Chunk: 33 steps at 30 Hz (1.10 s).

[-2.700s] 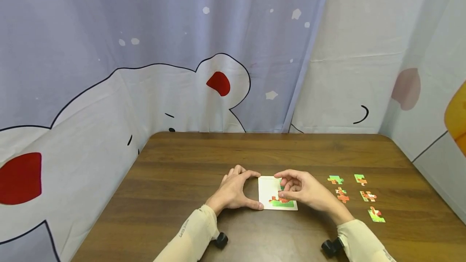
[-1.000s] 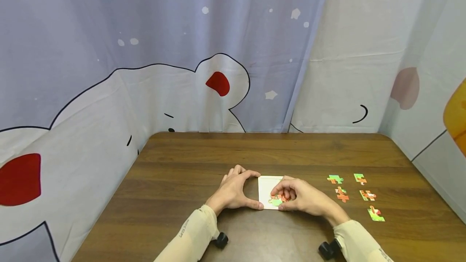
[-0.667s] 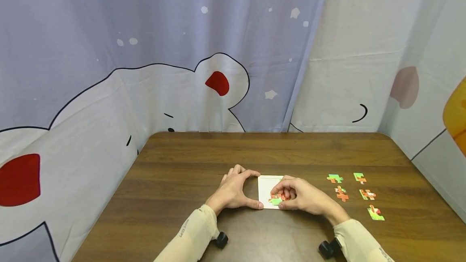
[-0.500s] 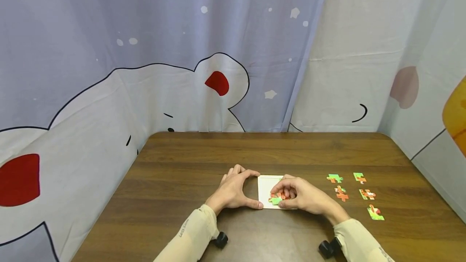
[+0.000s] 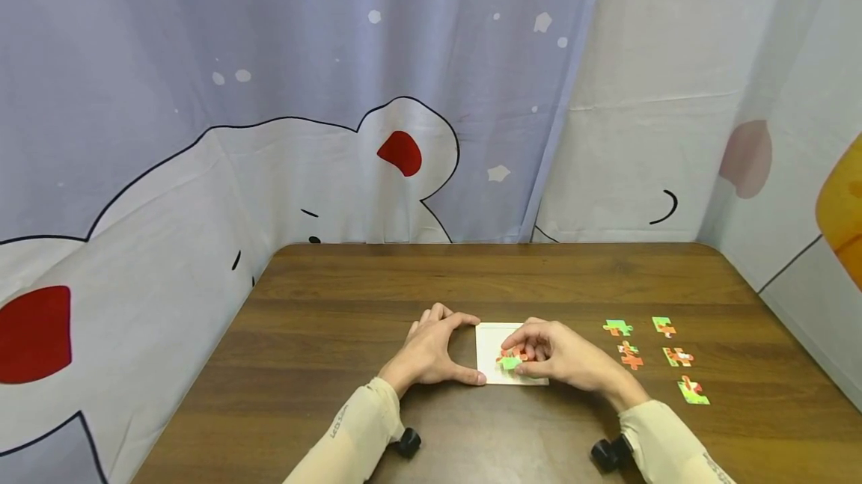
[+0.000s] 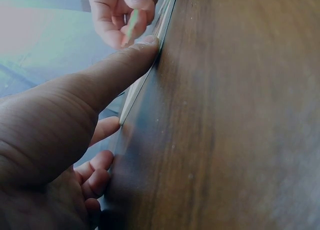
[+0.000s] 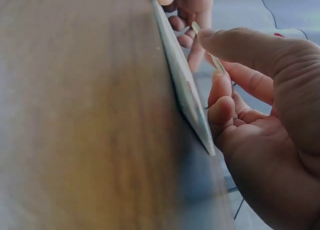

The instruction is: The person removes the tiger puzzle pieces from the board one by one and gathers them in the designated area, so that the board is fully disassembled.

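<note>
My left hand holds the white square puzzle board from its left side, thumb at the near corner and index finger at the far one. The thumb lies along the near edge in the left wrist view, its other fingers on the far side. My right hand pinches a green and red puzzle piece between thumb and fingers over the board. In the right wrist view that piece is tilted and raised off the board. The right hand hides the board's right part.
Several loose puzzle pieces lie to the right on the brown wooden table, among them a green one, a red one and a corner-shaped one. A printed curtain hangs behind the table.
My right hand has come in over the board since the oldest frame, and in the last half second has risen slightly with the piece. My left hand stays on the board.
</note>
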Motion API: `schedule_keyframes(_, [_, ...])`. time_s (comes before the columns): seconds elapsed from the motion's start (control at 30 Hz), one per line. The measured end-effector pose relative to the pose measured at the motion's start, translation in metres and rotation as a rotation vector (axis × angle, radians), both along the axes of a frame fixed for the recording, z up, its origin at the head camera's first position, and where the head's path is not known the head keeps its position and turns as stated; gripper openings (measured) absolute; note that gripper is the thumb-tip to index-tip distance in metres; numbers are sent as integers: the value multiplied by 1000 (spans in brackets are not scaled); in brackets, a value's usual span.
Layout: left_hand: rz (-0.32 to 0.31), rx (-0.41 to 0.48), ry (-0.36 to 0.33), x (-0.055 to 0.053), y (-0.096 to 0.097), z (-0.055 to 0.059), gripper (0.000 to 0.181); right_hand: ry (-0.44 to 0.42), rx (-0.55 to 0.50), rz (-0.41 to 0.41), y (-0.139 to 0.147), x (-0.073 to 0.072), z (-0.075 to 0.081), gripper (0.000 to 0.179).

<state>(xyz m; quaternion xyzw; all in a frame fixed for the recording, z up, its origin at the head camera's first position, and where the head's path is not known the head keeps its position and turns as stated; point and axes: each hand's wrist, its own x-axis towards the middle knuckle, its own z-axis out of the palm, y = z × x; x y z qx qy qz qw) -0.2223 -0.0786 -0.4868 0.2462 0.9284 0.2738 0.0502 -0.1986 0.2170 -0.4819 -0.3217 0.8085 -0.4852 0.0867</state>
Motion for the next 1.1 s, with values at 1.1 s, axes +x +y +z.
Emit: schedule_keyframes(1.1, [-2,27,-2,1,0,-1,96,194,-13,-298,97,24,78,33])
